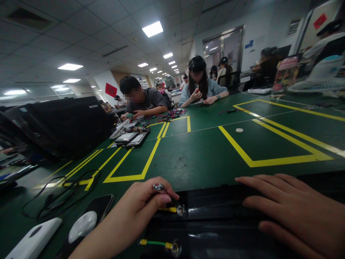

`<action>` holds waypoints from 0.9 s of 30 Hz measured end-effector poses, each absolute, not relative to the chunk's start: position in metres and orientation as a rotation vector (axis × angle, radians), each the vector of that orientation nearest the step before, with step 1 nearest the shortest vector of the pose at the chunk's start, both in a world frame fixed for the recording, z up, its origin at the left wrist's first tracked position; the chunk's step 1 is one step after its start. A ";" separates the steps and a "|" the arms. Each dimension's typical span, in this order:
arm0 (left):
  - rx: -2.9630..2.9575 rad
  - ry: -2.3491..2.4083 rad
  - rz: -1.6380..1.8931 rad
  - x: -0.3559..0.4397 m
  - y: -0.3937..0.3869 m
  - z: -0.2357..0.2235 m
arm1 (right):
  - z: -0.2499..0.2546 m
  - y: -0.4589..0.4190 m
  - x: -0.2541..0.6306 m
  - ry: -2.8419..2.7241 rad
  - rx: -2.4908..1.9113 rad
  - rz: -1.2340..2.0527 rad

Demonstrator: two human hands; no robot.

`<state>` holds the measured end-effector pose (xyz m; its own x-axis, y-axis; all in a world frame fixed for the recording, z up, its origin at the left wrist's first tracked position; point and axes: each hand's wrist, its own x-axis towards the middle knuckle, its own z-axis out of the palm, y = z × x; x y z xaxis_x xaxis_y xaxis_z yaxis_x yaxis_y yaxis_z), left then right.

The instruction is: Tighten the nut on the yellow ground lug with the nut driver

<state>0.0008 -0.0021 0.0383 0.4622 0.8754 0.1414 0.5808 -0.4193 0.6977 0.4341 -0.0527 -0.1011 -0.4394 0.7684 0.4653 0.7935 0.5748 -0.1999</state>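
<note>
A black panel or case (212, 208) lies at the table's near edge. My left hand (147, 205) pinches a small shiny metal tool (159, 187), which looks like a wrench; its lower part is hidden by my fingers. Just below those fingers, a nut on a stud (180, 210) holds a yellow-sleeved wire end. Nearer to me, a green wire (156, 242) with yellow sleeves runs to a second nut and stud (176, 248). My right hand (288, 208) is spread with fingers apart over the right part of the black panel, palm down.
Left of my forearm lie a dark phone (104, 208), a white rounded object (83, 226), a white device (40, 239) and a black cable (72, 194). Hard drives (137, 139) sit farther off. Black equipment (64, 126) stands at left. Two people work across the green table (183, 158).
</note>
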 end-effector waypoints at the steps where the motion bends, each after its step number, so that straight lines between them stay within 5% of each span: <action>1: 2.140 1.204 0.672 0.001 -0.002 0.039 | -0.102 -0.053 0.437 -2.347 -1.232 -0.105; 8: 2.135 1.209 0.699 0.003 0.001 0.040 | -0.108 -0.053 0.446 -2.532 -1.194 -0.382; 27: 2.326 1.250 0.866 0.008 -0.008 0.036 | -0.103 -0.057 0.444 -2.572 -1.194 -0.352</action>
